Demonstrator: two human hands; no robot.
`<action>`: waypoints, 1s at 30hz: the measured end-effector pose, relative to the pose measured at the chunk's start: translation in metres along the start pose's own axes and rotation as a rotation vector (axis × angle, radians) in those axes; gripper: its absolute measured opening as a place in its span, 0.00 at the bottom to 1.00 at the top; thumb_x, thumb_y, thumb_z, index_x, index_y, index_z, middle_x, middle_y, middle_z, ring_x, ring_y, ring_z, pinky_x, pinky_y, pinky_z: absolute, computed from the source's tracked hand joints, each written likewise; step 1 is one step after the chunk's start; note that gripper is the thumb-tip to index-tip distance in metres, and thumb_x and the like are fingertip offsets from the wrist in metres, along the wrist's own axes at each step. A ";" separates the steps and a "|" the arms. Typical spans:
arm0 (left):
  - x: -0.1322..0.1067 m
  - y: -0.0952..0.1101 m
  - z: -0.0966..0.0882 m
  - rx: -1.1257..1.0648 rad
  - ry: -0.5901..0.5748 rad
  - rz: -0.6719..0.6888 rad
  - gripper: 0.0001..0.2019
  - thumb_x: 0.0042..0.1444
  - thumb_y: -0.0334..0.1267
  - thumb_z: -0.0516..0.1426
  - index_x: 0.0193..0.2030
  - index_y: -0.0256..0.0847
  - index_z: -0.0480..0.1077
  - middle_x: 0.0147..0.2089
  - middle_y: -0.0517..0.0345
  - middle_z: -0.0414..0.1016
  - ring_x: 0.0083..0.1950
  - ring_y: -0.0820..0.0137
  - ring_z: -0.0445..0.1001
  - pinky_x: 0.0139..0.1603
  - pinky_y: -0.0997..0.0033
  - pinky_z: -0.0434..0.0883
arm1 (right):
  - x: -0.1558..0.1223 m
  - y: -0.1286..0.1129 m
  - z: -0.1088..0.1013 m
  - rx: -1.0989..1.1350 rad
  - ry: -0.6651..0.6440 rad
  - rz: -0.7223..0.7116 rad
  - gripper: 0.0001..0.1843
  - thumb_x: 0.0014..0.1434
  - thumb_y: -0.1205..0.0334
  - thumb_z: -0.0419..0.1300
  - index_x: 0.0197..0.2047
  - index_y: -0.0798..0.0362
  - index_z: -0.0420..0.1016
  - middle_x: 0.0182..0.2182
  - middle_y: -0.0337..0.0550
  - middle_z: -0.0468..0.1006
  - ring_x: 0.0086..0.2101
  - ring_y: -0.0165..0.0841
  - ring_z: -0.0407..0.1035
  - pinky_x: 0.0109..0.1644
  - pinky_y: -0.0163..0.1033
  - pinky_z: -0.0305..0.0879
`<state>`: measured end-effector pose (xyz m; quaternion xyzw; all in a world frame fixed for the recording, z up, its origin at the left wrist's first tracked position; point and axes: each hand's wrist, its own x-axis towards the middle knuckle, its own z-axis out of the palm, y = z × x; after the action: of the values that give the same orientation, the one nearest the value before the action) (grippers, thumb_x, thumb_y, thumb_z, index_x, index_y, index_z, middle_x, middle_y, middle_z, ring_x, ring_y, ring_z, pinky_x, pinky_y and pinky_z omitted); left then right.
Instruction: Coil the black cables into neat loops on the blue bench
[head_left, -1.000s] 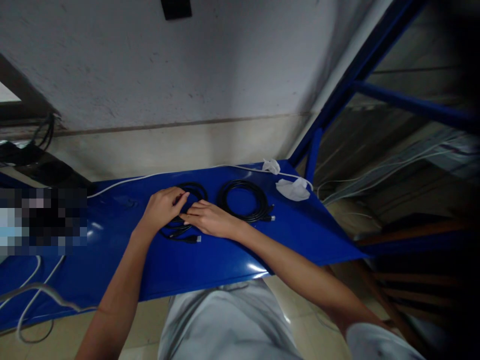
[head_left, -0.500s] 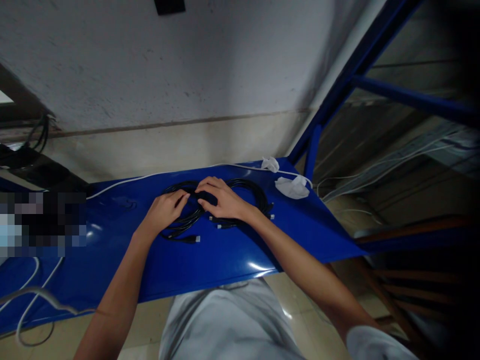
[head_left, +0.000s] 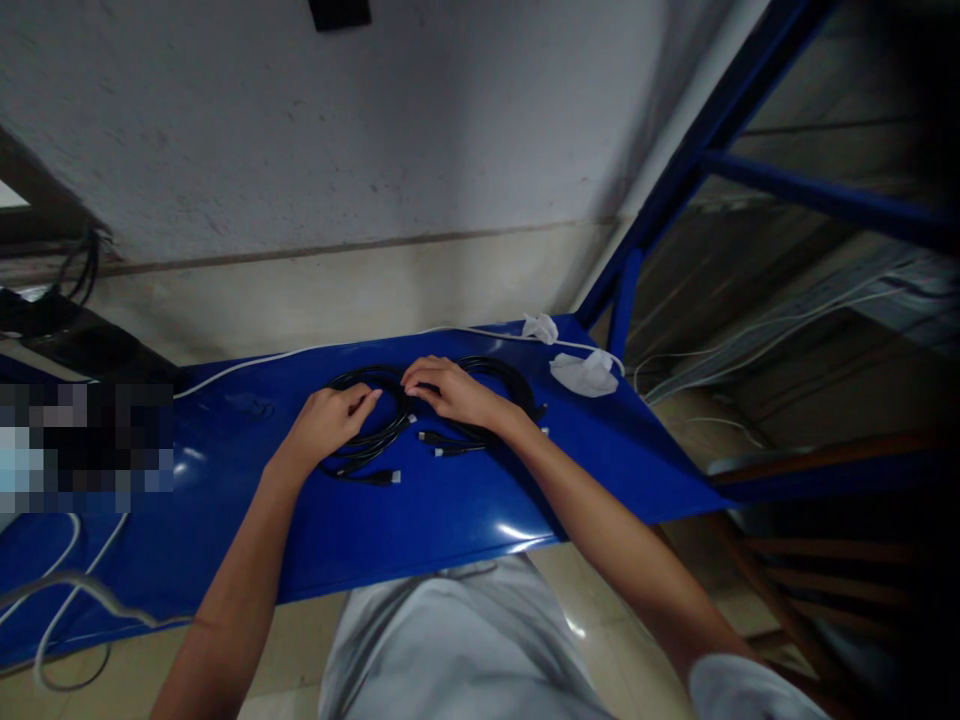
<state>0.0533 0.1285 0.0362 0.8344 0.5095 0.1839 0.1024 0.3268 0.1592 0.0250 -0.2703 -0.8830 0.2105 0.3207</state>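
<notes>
Two coils of black cable lie side by side on the blue table. My left hand is curled over the left edge of the left cable coil, its thumb and fingers closed round the strands. At that coil's right side, my right hand pinches the cable between thumb and fingertips. The right cable coil sits partly behind my right hand and forearm. A black plug with a pale metal tip points right in front of the left coil. Two more plugs lie between the coils, near my right wrist.
On the blue table, crumpled white wrappers lie at the right. A white cable runs along the back by the wall. Looped pale cables hang over the left front edge. A blue metal frame rises at the right.
My right hand has shifted slightly right, and its fingers have drawn closer together. More of the left coil's ring and a small metal tip on it now show. My left hand stays put.
</notes>
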 end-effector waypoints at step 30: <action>-0.001 0.005 0.006 -0.127 0.363 0.422 0.07 0.74 0.38 0.60 0.54 0.43 0.79 0.49 0.52 0.86 0.46 0.66 0.85 0.48 0.68 0.78 | 0.005 -0.031 0.030 0.259 0.232 0.020 0.11 0.79 0.56 0.56 0.50 0.51 0.77 0.45 0.48 0.81 0.46 0.38 0.76 0.56 0.45 0.73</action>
<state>0.0595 0.1250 0.0322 0.8673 0.3219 0.3792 0.0208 0.2926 0.1327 0.0226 -0.2582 -0.8027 0.2932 0.4506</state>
